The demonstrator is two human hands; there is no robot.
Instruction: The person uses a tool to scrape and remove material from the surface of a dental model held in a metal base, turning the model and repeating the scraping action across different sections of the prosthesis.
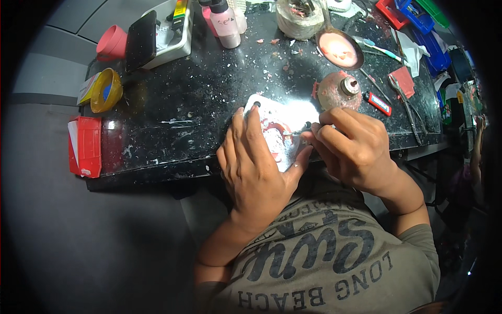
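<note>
My left hand [256, 167] steadies a white dental mould [281, 153] at the table's front edge, fingers along its left side and thumb at its lower right. A curved strip of pink wax [284, 127] lies on the mould's plaster. My right hand [355, 146] is closed in a pinch round a thin metal carving tool [296, 133]. The tool's tip reaches the wax arch from the right; most of its handle is hidden by my fingers. Strong light glares off the mould's far right part.
Beyond my right hand stand a glass spirit lamp [334, 97], a red lighter [378, 104] and a ladle [339, 49] of pink wax. Metal tweezers [413, 119] lie farther right. A yellow bowl [114, 89], red box [86, 149] and white bin [180, 49] are on the left.
</note>
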